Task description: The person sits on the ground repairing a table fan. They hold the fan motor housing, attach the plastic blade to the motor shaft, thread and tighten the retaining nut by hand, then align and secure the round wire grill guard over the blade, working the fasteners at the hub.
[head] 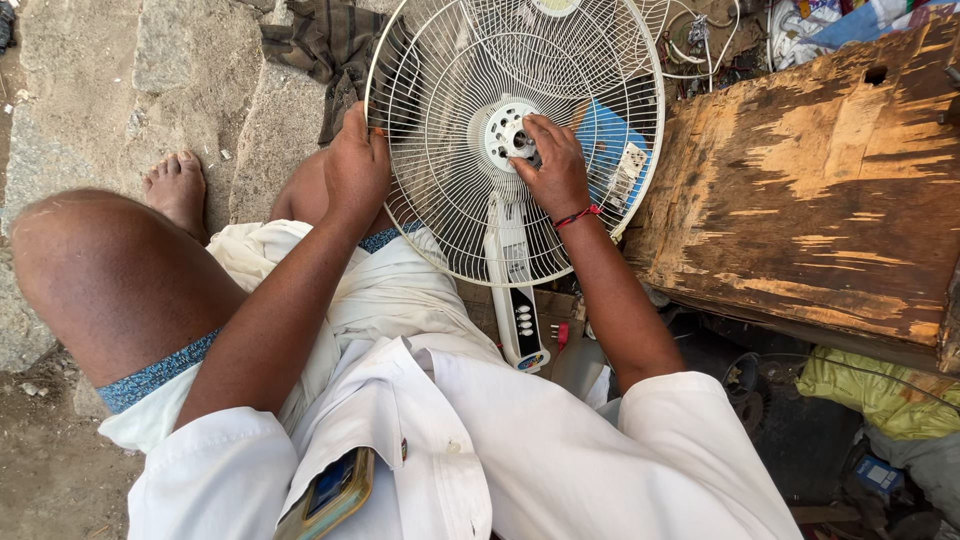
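A white wire fan guard [590,60] lies face up in front of me, fixed to a white fan body [512,250] with a button panel near my lap. My left hand [355,170] grips the guard's left rim. The fingers of my right hand [552,165] pinch at the round white hub [503,130] in the guard's middle. A red thread band circles my right wrist.
A worn wooden block [810,190] stands at the right. White wires [700,50] and parts lie behind the fan. A dark cloth [325,45] rests on the stone ground. A yellow bag [880,390] and dark parts sit at lower right. My bare foot [178,190] is at left.
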